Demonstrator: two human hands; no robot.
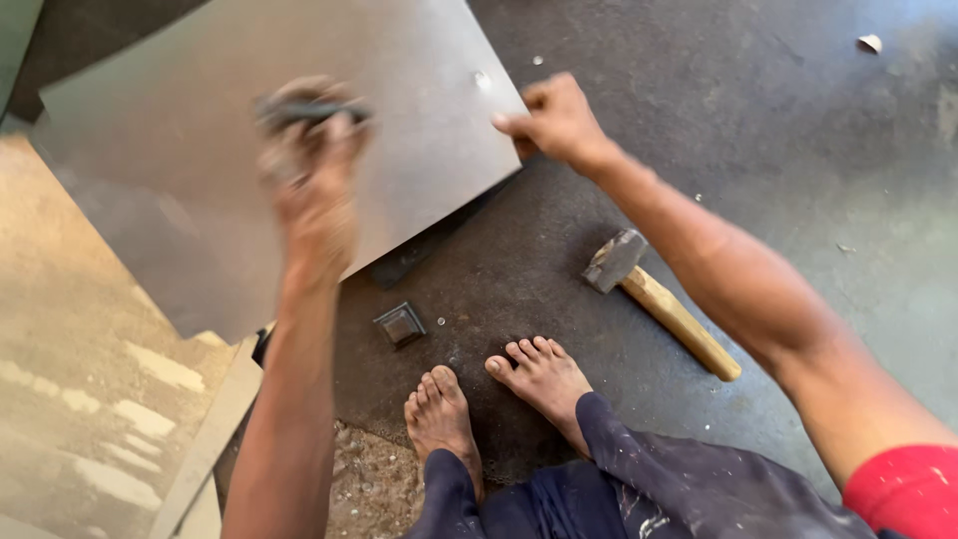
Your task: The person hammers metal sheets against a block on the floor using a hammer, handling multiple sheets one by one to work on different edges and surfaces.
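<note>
Bare feet (499, 399) below, left hand (314, 150) clenches a blurred dark tool (309, 110); right grip (554, 120) pinches the metal sheet (249, 180) edge.

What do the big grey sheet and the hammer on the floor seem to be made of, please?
Grey sheet: probably sheet metal, thin and flat with a dull, even sheen. Hammer: dark, worn head that looks like steel; pale tan handle that looks like bare wood.

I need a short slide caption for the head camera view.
Left hand grips a dark tool over a metal sheet; right hand holds its edge.
</note>
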